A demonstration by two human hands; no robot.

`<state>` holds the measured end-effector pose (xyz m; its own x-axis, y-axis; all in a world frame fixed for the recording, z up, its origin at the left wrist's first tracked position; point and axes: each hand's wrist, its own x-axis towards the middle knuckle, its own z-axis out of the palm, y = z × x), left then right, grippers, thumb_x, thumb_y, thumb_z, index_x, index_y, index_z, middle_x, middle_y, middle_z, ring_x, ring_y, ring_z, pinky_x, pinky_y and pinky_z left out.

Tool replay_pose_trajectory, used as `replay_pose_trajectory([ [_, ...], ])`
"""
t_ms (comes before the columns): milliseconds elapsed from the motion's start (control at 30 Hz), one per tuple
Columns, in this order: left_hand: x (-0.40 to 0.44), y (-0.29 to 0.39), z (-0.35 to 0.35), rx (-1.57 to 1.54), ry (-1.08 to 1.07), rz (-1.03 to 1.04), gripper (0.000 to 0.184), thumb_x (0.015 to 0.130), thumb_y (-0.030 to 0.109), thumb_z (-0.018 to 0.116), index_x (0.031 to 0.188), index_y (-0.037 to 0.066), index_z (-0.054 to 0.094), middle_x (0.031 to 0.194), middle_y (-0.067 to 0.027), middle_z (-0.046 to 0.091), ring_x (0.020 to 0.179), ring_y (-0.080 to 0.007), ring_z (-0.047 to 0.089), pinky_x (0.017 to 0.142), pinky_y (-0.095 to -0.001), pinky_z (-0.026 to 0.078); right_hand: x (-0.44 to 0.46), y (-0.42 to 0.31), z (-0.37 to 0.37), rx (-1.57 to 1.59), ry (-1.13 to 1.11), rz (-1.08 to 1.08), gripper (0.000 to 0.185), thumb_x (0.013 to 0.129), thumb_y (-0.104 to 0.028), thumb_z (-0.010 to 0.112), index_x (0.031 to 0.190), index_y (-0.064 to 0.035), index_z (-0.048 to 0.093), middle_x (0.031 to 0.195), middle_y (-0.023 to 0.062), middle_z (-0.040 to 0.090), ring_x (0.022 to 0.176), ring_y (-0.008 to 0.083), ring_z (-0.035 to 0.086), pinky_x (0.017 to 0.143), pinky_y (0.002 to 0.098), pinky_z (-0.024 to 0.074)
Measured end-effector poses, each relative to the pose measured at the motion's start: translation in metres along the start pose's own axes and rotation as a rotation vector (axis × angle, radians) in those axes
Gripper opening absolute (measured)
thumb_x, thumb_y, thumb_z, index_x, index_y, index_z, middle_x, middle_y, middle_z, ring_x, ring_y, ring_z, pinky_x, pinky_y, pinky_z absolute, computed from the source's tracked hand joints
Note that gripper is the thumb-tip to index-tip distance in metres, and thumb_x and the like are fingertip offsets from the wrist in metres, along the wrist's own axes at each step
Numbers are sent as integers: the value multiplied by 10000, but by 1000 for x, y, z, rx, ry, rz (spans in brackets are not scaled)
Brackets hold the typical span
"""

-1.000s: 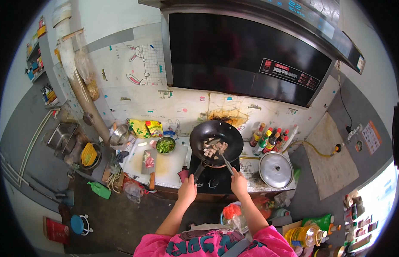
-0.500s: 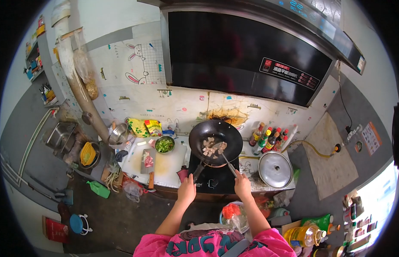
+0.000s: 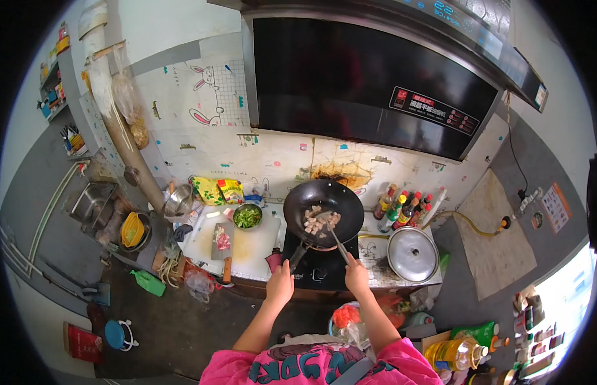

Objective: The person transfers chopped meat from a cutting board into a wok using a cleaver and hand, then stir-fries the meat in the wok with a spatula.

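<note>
The left hand point(image 3: 280, 285) has its grip closed around one wok handle point(image 3: 298, 255), the right hand point(image 3: 357, 277) around one spatula point(image 3: 339, 244).

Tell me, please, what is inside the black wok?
The wok holds pale chopped pieces, probably meat, and the end of a metal utensil. The covered surface beneath them cannot be seen.

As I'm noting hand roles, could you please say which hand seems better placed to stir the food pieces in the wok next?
Probably the right hand: it holds the spatula, which reaches into the food pieces, while the left hand grips the handle of the wok.
</note>
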<state>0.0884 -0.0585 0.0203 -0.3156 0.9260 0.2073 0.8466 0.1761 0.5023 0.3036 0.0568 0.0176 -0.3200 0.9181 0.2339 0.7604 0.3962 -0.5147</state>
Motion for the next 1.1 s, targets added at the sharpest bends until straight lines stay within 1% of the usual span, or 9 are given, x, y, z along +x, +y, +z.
replay_pose_trajectory([
  [200, 1, -4, 2, -9, 8, 8, 487, 821, 146, 552, 1247, 4, 366, 927, -189, 511, 776, -363, 572, 629, -450, 476, 16, -5, 16, 120, 33, -28, 431, 805, -55, 526, 1232, -96, 482, 916, 197, 563, 840, 399, 555, 720, 456, 457],
  [300, 0, -2, 0, -10, -4, -2, 486, 823, 149, 550, 1249, 8, 365, 931, -188, 511, 787, -362, 572, 634, -451, 476, 25, -20, 11, 144, 26, -12, 421, 810, -56, 521, 1228, -91, 484, 924, 199, 561, 861, 405, 544, 736, 450, 453],
  [433, 0, -4, 2, -10, 4, 4, 487, 825, 152, 547, 1253, 9, 363, 936, -188, 510, 791, -362, 573, 635, -451, 477, 33, -20, 17, 155, 53, -38, 420, 808, -52, 519, 1226, -83, 485, 932, 210, 561, 880, 403, 545, 750, 446, 453],
  [533, 1, -5, 5, -4, 6, 7, 488, 825, 152, 546, 1254, 8, 364, 938, -187, 511, 782, -362, 575, 631, -451, 478, 32, -24, 14, 128, 25, 5, 422, 806, -50, 521, 1225, -83, 485, 939, 215, 560, 877, 403, 550, 752, 446, 456],
  [733, 1, -5, 4, -7, 12, 23, 487, 824, 154, 547, 1250, 2, 367, 935, -190, 513, 763, -362, 576, 621, -452, 476, 26, -18, 10, 16, -40, 36, 455, 802, -55, 522, 1250, -98, 453, 905, 212, 553, 824, 403, 561, 720, 466, 461],
  [833, 0, -5, 3, -12, 10, 26, 489, 823, 152, 548, 1250, -3, 366, 931, -192, 513, 758, -363, 575, 618, -452, 476, 21, -5, 8, -6, -20, 8, 457, 806, -63, 516, 1255, -103, 444, 887, 210, 549, 810, 403, 562, 706, 474, 462],
  [967, 0, -4, 2, -8, 10, 23, 492, 821, 148, 550, 1250, -5, 364, 931, -193, 512, 755, -365, 574, 619, -452, 475, 13, -2, -3, -49, -56, 78, 446, 810, -70, 521, 1250, -100, 453, 919, 228, 566, 834, 404, 566, 723, 466, 463],
  [1100, 1, -5, 4, -15, 13, 25, 491, 821, 147, 550, 1251, -1, 365, 933, -193, 512, 758, -365, 576, 621, -455, 476, 11, 2, -7, 5, -47, 64, 434, 816, -75, 520, 1246, -90, 461, 962, 237, 580, 866, 406, 566, 744, 461, 461],
])
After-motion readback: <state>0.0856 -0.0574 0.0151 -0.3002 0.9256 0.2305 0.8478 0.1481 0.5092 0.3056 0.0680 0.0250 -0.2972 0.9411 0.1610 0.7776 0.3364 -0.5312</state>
